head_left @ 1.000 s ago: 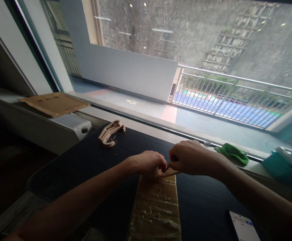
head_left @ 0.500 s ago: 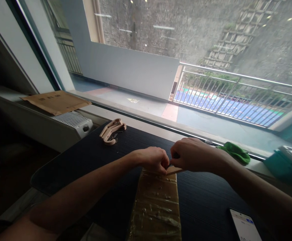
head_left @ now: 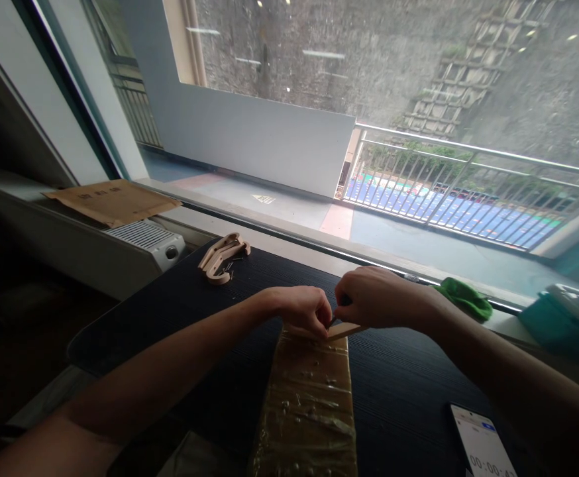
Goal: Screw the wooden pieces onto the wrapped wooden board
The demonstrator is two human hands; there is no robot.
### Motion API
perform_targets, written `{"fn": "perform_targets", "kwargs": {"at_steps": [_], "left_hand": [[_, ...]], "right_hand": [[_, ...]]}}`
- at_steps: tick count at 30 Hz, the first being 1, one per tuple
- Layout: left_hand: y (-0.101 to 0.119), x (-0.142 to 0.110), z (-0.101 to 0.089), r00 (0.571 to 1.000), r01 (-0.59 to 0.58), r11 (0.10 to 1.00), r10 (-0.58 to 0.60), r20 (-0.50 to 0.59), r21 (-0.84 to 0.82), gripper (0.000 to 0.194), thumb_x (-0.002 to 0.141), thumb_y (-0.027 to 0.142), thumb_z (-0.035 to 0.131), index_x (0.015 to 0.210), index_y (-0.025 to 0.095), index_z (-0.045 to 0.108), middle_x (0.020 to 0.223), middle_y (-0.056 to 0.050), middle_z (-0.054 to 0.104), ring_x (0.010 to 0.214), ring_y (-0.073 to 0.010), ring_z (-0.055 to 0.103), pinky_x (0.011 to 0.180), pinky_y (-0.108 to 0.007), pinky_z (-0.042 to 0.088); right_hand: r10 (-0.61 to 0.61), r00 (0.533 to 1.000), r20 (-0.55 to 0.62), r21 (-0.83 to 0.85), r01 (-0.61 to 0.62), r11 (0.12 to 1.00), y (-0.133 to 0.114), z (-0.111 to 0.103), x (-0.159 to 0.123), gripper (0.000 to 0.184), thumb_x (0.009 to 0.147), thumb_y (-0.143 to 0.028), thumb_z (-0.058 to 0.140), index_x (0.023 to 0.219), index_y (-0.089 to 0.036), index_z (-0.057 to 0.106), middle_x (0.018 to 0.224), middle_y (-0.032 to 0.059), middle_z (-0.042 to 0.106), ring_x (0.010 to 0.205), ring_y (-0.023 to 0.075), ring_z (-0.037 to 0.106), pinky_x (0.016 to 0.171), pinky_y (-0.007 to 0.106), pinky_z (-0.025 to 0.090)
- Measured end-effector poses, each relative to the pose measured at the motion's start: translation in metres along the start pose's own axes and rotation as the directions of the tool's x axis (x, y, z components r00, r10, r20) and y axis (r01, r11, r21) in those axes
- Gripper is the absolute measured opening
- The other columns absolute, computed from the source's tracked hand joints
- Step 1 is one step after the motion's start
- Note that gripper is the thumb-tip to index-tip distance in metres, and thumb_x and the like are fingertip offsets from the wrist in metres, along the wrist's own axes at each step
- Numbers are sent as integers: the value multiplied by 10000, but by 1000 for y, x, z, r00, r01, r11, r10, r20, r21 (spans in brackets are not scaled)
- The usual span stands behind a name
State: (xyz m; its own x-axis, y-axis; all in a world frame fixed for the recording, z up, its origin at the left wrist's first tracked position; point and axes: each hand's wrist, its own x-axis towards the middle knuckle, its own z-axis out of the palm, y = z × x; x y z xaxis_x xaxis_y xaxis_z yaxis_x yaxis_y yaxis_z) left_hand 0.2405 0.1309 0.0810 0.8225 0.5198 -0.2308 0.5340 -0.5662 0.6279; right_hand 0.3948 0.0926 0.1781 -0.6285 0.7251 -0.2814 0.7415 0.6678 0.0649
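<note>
Hands — 2, right round 1 tool; 1 wooden strip below.

The left hand touched a wooden strip at the far end of a taped box, the right hand gripped a dark tool, and curved wooden pieces lay on the table.

left hand pinched, fingertips down | right hand curled | arms outstretched
</note>
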Motion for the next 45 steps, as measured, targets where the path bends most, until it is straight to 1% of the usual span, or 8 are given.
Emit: {"fn": "perform_targets", "kwargs": {"at_steps": [9,12,16,19,23,28,39,45], "left_hand": [[-6,6,-10,992,-14,996,25,120,-92,170,760,292,661,811,139,716,693,20,657,668,-113,564,575,-192,385],[0,0,-4,998,-5,1000,6,65,-6,141,739,279,668,800,160,715,707,24,665,674,-117,574,570,-192,381],[13,-10,13,988,45,973,-10,-153,225,100,724,261,638,775,222,714,806,30,689,710,-133,593,585,-207,378],[18,-15,21,974,87,950,-18,-227,300,125,738,273,616,811,260,717,884,31,696,789,-159,617,619,-219,394],[15,-17,18,982,101,967,-59,-180,232,154,749,270,621,868,252,716,883,25,696,786,-150,622,613,-202,408],[8,-19,10,996,9,992,2,-90,124,208,795,210,577,956,209,708,889,16,701,771,-120,619,617,-173,419],[23,-16,17,982,16,939,50,-181,345,72,752,253,630,758,259,702,853,22,703,825,-180,624,852,-350,371],[16,-19,20,978,43,949,24,-208,313,51,758,222,620,746,232,669,816,32,701,818,-165,618,820,-315,362]], "right_hand": [[67,994,88,35,-70,997,1,-8,5,215,733,-301,513,713,-184,692,612,10,598,549,103,447,516,234,292],[41,997,62,28,-43,999,-1,-5,-1,220,753,-304,504,691,-190,682,603,11,604,549,107,452,527,243,291],[59,998,-15,20,-59,998,-6,5,-13,213,772,-292,505,673,-210,675,605,24,619,558,128,488,547,266,285],[59,998,-40,8,-58,998,-9,11,-19,239,810,-268,477,660,-216,656,583,34,606,535,136,495,551,284,274],[35,998,-61,2,-35,999,-9,14,-19,243,814,-245,466,627,-213,619,555,26,579,509,127,475,546,296,257],[74,997,-32,20,-73,997,-10,13,-17,220,788,-264,495,624,-200,627,527,-2,534,481,96,410,535,286,242],[54,998,-40,13,-54,998,-9,10,-19,238,790,-248,494,578,-200,591,506,13,548,444,92,368,469,272,196],[62,998,-10,-18,-62,998,-9,6,-13,206,775,-238,501,611,-198,619,539,9,571,466,92,415,481,265,206]]}}
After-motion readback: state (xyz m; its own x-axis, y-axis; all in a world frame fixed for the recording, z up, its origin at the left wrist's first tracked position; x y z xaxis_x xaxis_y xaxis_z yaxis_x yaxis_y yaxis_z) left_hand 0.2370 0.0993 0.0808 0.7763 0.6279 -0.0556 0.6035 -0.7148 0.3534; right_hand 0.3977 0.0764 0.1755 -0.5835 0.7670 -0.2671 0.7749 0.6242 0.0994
